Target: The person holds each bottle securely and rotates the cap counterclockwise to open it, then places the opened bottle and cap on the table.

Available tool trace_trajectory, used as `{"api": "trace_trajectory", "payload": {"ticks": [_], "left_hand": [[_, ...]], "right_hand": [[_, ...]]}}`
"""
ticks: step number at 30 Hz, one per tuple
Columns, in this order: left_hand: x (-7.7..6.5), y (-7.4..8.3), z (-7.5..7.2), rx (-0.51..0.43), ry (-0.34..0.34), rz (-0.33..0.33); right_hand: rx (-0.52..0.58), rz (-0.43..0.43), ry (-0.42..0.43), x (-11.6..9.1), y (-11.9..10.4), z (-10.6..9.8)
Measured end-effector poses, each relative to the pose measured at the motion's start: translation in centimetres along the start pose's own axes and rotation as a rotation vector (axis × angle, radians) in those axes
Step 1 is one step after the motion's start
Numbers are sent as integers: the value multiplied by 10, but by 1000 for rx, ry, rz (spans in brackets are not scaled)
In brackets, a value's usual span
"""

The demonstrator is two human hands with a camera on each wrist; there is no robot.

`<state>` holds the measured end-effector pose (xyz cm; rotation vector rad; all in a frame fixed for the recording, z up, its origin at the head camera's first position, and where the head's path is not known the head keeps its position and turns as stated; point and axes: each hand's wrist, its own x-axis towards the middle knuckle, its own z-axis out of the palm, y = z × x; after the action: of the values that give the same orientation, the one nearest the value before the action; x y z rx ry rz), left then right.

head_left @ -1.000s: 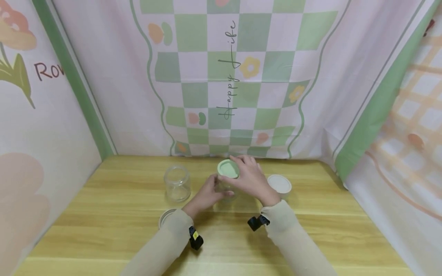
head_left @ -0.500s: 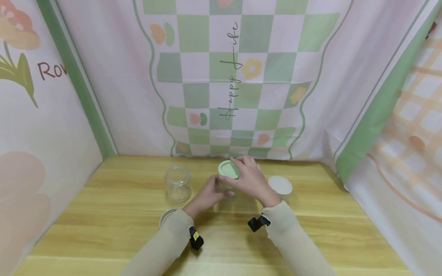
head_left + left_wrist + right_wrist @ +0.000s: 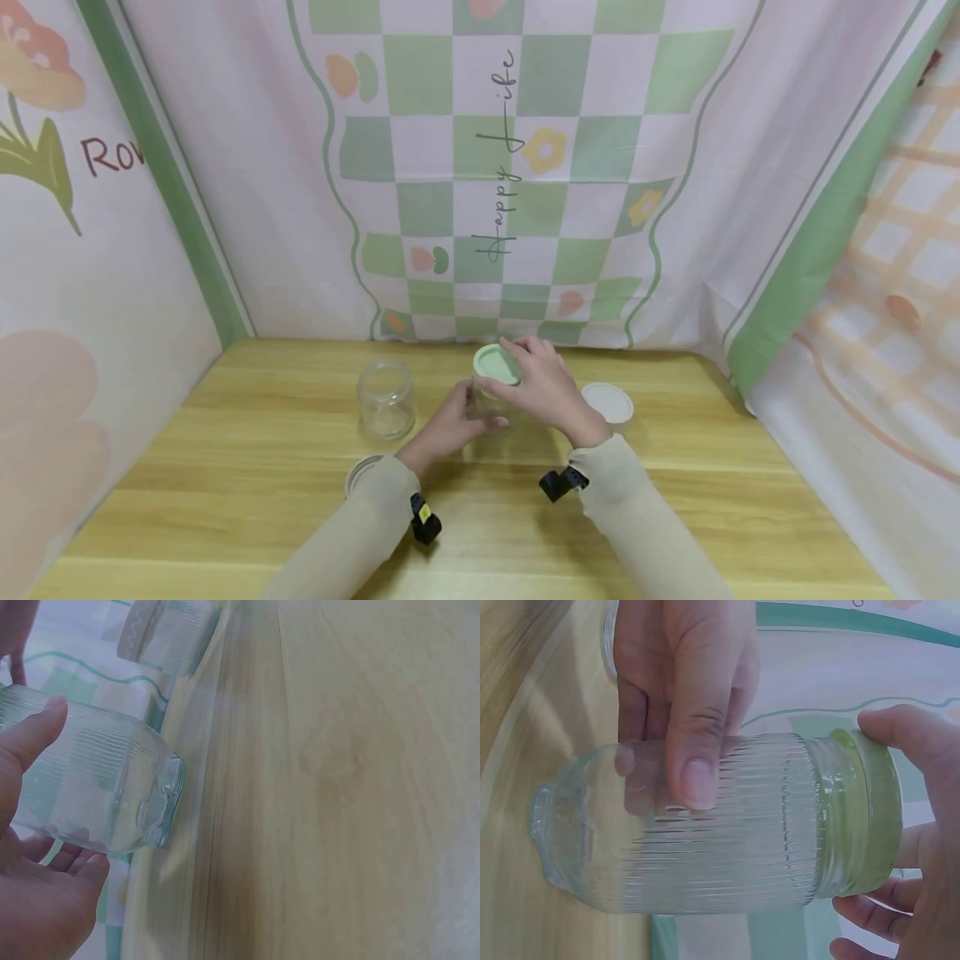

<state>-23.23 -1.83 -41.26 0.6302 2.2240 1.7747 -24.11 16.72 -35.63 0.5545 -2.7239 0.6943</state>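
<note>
The glass jar (image 3: 742, 859) is over the rear of the table (image 3: 225, 475). The left hand (image 3: 452, 423) curls round its body; the right hand (image 3: 543, 387) pinches the green lid (image 3: 495, 365) by its rim. Judgement: 1 stiff, breakable, probably slippery item; best held at the ribs.

The lid (image 3: 495, 365) gripped by the right hand (image 3: 543, 387) was pale green; the jar (image 3: 757, 855) beneath, clear, ribbed; the cloth (image 3: 425, 207) beyond, green-and-white checked.

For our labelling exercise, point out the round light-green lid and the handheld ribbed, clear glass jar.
Round light-green lid (image 3: 496, 365): head view, top face.
Ribbed clear glass jar (image 3: 712, 859): right wrist view, side wall.
</note>
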Motion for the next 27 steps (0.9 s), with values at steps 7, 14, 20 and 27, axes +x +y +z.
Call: {"api": "trace_trajectory", "payload": {"ticks": [7,14,20,27], "left_hand": [[15,-29,1,26,17,6],[19,-37,0,53,23,-4],[18,-35,0,62,43,-13],[19,-38,1,53,43,-13]], "right_hand": [[26,54,-18,0,-5,-9],[37,97,-41,-4,-7,-17],[54,117,-81,-8,-11,-22],[65,72,-94,-20,-10,-27]]}}
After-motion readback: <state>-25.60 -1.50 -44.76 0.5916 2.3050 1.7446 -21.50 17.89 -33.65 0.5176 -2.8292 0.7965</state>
